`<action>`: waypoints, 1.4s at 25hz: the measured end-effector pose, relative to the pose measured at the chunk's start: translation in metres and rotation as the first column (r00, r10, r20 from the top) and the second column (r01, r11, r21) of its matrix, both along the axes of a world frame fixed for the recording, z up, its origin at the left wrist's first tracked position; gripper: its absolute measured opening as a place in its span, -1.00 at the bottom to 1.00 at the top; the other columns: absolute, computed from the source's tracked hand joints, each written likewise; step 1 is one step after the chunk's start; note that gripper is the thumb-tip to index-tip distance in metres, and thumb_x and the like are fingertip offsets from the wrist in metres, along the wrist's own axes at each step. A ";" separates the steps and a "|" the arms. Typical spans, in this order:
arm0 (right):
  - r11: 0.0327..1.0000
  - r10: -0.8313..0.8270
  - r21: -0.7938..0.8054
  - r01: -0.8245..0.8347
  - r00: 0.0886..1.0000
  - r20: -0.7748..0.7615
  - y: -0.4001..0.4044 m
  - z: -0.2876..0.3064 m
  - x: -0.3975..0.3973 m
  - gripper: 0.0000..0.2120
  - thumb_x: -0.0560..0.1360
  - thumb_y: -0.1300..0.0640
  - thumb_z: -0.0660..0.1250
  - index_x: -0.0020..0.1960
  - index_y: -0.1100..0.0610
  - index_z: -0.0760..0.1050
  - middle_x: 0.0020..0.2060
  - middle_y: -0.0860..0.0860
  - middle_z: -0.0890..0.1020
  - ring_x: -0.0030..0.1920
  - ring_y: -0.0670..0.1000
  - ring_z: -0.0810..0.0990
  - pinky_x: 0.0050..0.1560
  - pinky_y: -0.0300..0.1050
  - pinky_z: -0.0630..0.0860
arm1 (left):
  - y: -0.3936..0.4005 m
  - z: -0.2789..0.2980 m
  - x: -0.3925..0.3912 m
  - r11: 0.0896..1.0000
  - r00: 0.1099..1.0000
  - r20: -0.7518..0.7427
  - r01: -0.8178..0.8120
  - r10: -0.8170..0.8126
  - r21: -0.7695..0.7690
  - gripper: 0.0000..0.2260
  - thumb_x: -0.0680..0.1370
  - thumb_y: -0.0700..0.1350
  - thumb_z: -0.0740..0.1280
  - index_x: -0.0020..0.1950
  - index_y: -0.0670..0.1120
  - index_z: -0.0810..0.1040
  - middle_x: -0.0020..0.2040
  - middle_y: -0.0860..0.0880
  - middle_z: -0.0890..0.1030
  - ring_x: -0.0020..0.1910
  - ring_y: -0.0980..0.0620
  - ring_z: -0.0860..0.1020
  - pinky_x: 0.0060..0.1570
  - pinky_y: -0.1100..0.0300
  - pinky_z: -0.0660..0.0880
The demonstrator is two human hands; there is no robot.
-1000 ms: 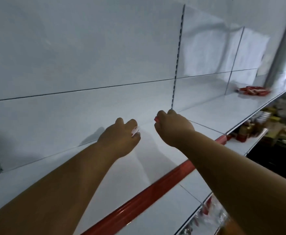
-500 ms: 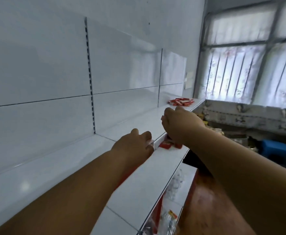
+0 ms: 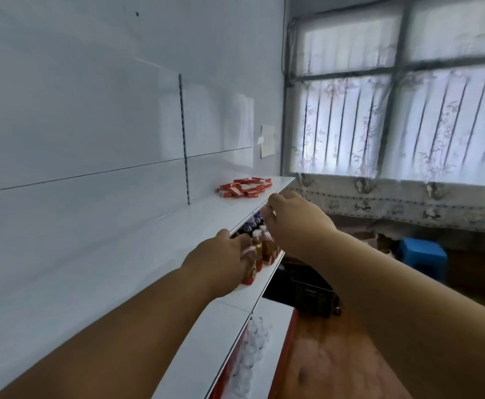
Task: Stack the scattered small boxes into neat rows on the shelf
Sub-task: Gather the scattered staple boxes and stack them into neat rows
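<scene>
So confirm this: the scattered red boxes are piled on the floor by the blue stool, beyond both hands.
Not right. The head view shows the scattered red boxes piled on the top shelf near its far end, not on the floor. They do lie beyond both the left hand and right hand.

The small boxes (image 3: 245, 187) are red with white panels, lying on a glossy white shelf (image 3: 155, 243). The wall panels (image 3: 77, 116) behind are pale white-grey, crossed by thin dark seams and a dark slotted upright strip (image 3: 184, 139). On the lower shelf (image 3: 260, 286), bottles (image 3: 264, 251) show amber, red and gold, with dark blue caps further back. The window curtain (image 3: 408, 116) is white with a faint bamboo-leaf print. A stool (image 3: 422, 256) is bright blue. The floor (image 3: 330, 367) is reddish-brown.
</scene>
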State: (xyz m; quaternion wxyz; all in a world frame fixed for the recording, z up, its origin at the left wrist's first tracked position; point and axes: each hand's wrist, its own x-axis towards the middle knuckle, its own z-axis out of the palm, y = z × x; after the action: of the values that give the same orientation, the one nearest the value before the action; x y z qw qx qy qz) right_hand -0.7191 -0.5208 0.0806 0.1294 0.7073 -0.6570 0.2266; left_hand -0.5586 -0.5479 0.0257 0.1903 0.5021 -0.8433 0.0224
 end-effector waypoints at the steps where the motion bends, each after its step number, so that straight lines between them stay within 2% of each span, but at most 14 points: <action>1: 1.000 -0.021 -0.005 0.022 1.000 0.013 -0.026 -0.002 -0.017 -0.66 0.63 -0.09 0.02 0.27 0.06 0.38 0.15 0.12 0.48 0.03 0.19 0.57 -0.03 0.09 0.57 | -0.032 0.000 -0.018 1.000 1.000 0.016 0.003 -0.003 -0.005 -0.63 0.63 0.22 0.04 0.41 0.19 0.31 0.14 -0.04 0.43 0.07 -0.04 0.54 0.03 0.09 0.54; 4: 0.999 -0.052 0.006 0.052 0.998 0.017 -0.089 0.001 -0.068 -0.67 0.63 -0.10 0.00 0.22 0.05 0.39 0.12 0.12 0.49 0.02 0.19 0.57 -0.01 0.10 0.56 | -0.112 0.006 -0.069 1.000 0.998 0.058 0.021 -0.021 -0.002 -0.61 0.63 0.20 0.06 0.45 0.19 0.31 0.21 -0.06 0.44 0.11 -0.07 0.53 0.05 0.06 0.54; 8: 0.996 -0.087 -0.008 0.087 0.996 0.009 -0.181 0.009 -0.150 -0.68 0.64 -0.07 0.02 0.18 0.09 0.42 0.14 0.13 0.49 0.02 0.19 0.56 -0.10 -0.02 0.48 | -0.210 0.018 -0.147 0.995 0.993 0.076 0.091 -0.088 -0.038 -0.63 0.63 0.19 0.05 0.41 0.18 0.37 0.19 -0.04 0.47 0.09 -0.05 0.52 -0.09 0.14 0.43; 11: 0.996 -0.095 0.000 0.095 0.995 0.015 -0.254 -0.003 -0.202 -0.67 0.65 -0.07 0.02 0.20 0.10 0.42 0.13 0.12 0.49 0.01 0.18 0.56 -0.14 -0.05 0.42 | -0.273 0.009 -0.192 0.996 0.994 0.083 0.070 -0.065 -0.063 -0.62 0.63 0.18 0.04 0.42 0.20 0.37 0.16 0.00 0.49 0.06 0.00 0.50 -0.12 0.16 0.41; 14: 1.000 -0.018 0.019 0.017 0.999 0.039 -0.334 -0.021 -0.246 -0.63 0.65 -0.10 -0.01 0.24 0.09 0.41 0.10 0.13 0.49 -0.01 0.17 0.57 -0.08 0.02 0.52 | -0.334 -0.010 -0.231 0.999 0.996 0.087 0.001 0.003 -0.050 -0.64 0.63 0.19 0.04 0.37 0.18 0.41 0.04 0.02 0.46 -0.03 0.04 0.47 -0.17 0.16 0.41; 18: 0.986 0.143 0.079 -0.145 0.989 0.029 -0.444 -0.022 -0.291 -0.67 0.66 -0.07 0.02 0.25 0.07 0.41 -0.01 0.06 0.46 -0.09 0.09 0.53 -0.13 -0.05 0.44 | -0.412 -0.007 -0.272 0.988 0.987 0.062 -0.144 0.147 -0.052 -0.66 0.63 0.17 0.04 0.31 0.14 0.44 0.15 0.01 0.55 0.01 0.01 0.53 -0.09 0.08 0.53; 20: 0.976 0.205 0.070 -0.207 0.978 0.036 -0.489 -0.019 -0.303 -0.67 0.66 -0.07 0.01 0.22 0.08 0.43 -0.04 0.05 0.47 -0.12 0.07 0.51 -0.13 -0.06 0.42 | -0.444 0.000 -0.281 0.978 0.978 0.067 -0.195 0.200 -0.078 -0.67 0.64 0.14 0.04 0.31 0.11 0.46 0.16 0.02 0.57 0.03 0.01 0.54 -0.04 0.05 0.56; 25: 0.929 0.364 0.065 -0.365 0.931 0.038 -0.622 -0.031 -0.305 -0.62 0.65 -0.12 -0.01 0.21 0.07 0.44 -0.03 0.06 0.50 -0.11 0.09 0.56 -0.03 0.03 0.55 | -0.539 -0.004 -0.281 0.933 0.939 0.024 -0.336 0.342 -0.129 -0.68 0.62 0.17 0.04 0.25 0.15 0.49 0.11 0.04 0.61 0.01 0.00 0.57 -0.01 0.02 0.57; 29: 0.894 0.441 0.071 -0.443 0.897 0.046 -0.707 -0.036 -0.304 -0.64 0.64 -0.12 0.01 0.20 0.06 0.45 0.01 0.08 0.49 -0.06 0.14 0.56 0.03 0.08 0.54 | -0.618 -0.002 -0.278 0.896 0.901 0.073 -0.413 0.428 -0.165 -0.65 0.62 0.19 0.03 0.29 0.15 0.47 0.06 -0.02 0.58 -0.01 -0.05 0.55 -0.08 0.10 0.49; 32: 0.861 0.499 0.101 -0.499 0.866 0.027 -0.767 -0.028 -0.307 -0.68 0.65 -0.07 0.03 0.19 0.07 0.45 0.01 0.08 0.50 -0.08 0.12 0.54 -0.02 -0.01 0.50 | -0.667 0.002 -0.286 0.869 0.864 0.110 -0.478 0.492 -0.129 -0.63 0.62 0.23 0.02 0.34 0.17 0.40 0.11 -0.04 0.54 0.06 -0.08 0.53 -0.03 0.06 0.49; 35: 0.819 0.560 0.149 -0.555 0.829 0.008 -0.818 -0.025 -0.295 -0.68 0.64 -0.07 0.05 0.20 0.07 0.45 -0.01 0.07 0.50 -0.09 0.10 0.54 -0.02 0.00 0.52 | -0.701 0.004 -0.290 0.813 0.805 0.119 -0.567 0.581 -0.137 -0.61 0.62 0.24 0.02 0.38 0.17 0.35 0.19 -0.02 0.53 0.13 -0.06 0.51 0.02 0.04 0.51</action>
State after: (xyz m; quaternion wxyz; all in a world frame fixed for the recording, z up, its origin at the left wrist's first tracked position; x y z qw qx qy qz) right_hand -1.0145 -1.3391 0.0552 0.0176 0.8799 -0.4338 0.1932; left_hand -0.8485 -1.2485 0.0294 0.1318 0.7207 -0.6620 0.1577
